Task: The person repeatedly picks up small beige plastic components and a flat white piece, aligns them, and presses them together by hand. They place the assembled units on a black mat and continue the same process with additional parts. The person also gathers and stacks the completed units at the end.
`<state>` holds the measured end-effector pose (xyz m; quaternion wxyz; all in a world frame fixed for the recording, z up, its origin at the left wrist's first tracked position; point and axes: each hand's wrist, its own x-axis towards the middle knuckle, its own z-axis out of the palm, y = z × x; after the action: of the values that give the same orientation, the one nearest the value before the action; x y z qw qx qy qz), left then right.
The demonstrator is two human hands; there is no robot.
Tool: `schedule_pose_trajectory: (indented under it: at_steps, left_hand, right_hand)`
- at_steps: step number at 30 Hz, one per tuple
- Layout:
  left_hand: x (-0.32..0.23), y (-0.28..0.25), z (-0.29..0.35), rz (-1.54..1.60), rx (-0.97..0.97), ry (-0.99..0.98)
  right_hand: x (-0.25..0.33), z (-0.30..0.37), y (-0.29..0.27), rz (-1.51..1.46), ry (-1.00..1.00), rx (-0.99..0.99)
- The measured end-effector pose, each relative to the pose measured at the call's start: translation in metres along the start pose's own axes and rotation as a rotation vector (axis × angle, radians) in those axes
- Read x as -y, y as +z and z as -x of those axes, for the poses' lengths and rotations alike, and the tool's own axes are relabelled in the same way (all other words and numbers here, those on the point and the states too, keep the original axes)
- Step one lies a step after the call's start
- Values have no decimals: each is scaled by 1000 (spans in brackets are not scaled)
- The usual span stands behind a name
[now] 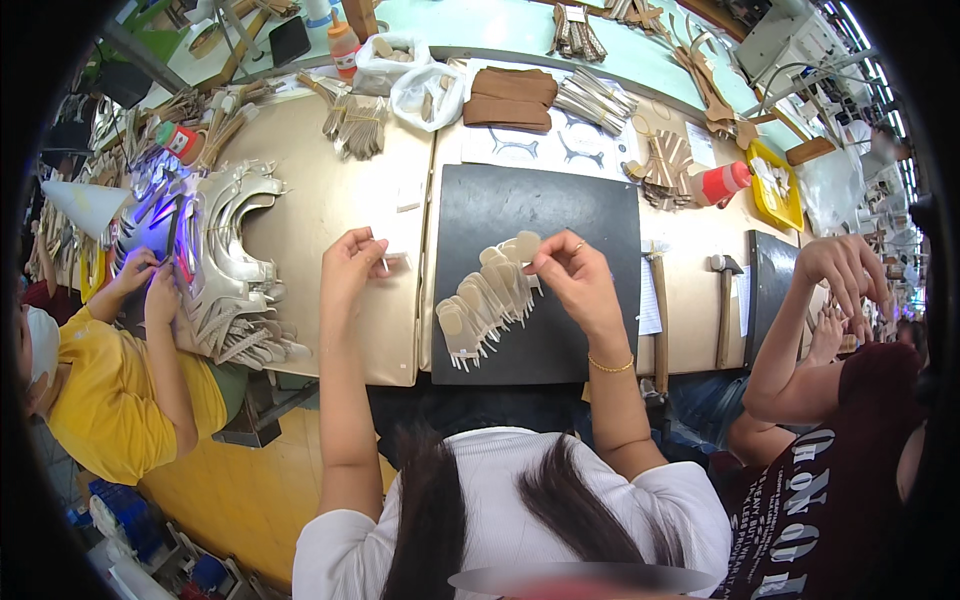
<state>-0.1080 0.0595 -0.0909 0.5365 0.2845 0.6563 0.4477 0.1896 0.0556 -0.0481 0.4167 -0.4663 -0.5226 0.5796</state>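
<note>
On a black mat (pixel 590 210) lies a slanting row of overlapping beige rounded pieces (pixel 490 295) with thin white strips along their lower ends. My right hand (pixel 580 285) is closed, thumb and forefinger pinching at the edge of a round beige piece (pixel 525 246) at the row's upper end. Left of the mat, over the tan work surface (pixel 300 200), my left hand (pixel 350 268) is closed with its fingertips together. A small beige piece with a white strip (pixel 398 263) is at those fingertips; its far part is blurred.
Two hammers (pixel 724 300) (pixel 658 310) lie right of the mat. Beyond it are brown strips (pixel 510 98), a white plastic bag (pixel 428 97), a red bottle (pixel 722 183) and a yellow tray (pixel 775 190). Co-workers in yellow (pixel 130 370) and maroon (pixel 850 430) sit either side.
</note>
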Motion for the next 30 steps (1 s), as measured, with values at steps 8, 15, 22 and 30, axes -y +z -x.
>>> schedule_pose_trajectory:
  at_steps: [8,15,22,30]
  left_hand:
    - [-21,46,78,271,286,74]
    - [-26,56,95,291,304,151]
    - [-26,63,101,332,282,157]
    - [-26,58,103,299,295,102]
  right_hand:
    - [28,-1,41,298,-141,330]
    - [38,4,45,373,17,231]
    - [33,9,47,344,-84,161]
    - [32,8,39,276,-217,118]
